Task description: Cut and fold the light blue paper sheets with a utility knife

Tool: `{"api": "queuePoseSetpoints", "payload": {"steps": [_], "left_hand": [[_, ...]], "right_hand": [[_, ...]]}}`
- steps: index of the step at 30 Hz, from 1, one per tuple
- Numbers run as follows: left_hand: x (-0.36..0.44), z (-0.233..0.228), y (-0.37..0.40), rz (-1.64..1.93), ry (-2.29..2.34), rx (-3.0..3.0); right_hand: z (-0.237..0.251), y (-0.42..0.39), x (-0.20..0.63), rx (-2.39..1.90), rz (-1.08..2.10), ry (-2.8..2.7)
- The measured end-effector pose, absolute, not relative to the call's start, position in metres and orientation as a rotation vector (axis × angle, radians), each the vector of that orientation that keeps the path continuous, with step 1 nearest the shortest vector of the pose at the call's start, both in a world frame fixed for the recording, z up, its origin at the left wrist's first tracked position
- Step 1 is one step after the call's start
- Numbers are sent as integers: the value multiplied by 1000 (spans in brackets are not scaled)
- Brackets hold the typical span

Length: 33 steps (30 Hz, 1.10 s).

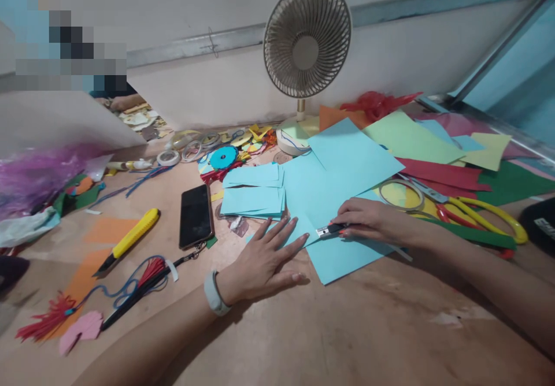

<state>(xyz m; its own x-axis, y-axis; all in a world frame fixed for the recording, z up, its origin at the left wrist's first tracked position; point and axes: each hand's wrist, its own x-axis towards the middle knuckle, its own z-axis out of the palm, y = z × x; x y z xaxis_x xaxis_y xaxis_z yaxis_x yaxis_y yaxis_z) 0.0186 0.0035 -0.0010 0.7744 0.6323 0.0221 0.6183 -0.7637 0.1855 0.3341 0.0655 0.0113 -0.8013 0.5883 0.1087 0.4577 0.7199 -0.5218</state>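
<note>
Left hand [264, 259] lies flat, fingers spread, palm down on the worktop [347, 328], fingertips pressing the near corner of a light blue paper sheet [342, 201]; grip wide and holding nothing. Right hand [368, 221] rests on the same sheet just beside it, grip closed narrow around a small cutter [329, 230] whose tip points toward the left fingertips. Sheet lies flat, near centre of worktop, partly overlapping other blue sheets. Judgement: paper is thin, light, limp, slides easily on the smooth board and creases or tears readily; best pinned flat by spread fingers near the cut line, lifted only by an edge or corner. Left of the hands: black phone [196, 215], yellow knife [130, 240]. Beyond: stack of cut blue pieces [254, 192], yellow-handled scissors [481, 212], coloured sheets, then fan [307, 39] at the wall.
</note>
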Motion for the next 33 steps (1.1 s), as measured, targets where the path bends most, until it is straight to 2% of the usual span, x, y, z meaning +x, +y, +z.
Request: {"api": "queuePoseSetpoints", "payload": {"steps": [11, 19, 26, 33], "left_hand": [[19, -2, 3, 164, 1001, 2780], [18, -3, 3, 220, 975, 2748], [19, -1, 2, 201, 983, 2729], [17, -4, 3, 195, 967, 2718]], "right_hand": [[8, 63, 345, -835, 749, -2600], [-1, 56, 337, -761, 623, -2576], [1, 51, 340, -831, 686, -2573], [-3, 44, 327, -760, 479, -2605]]}}
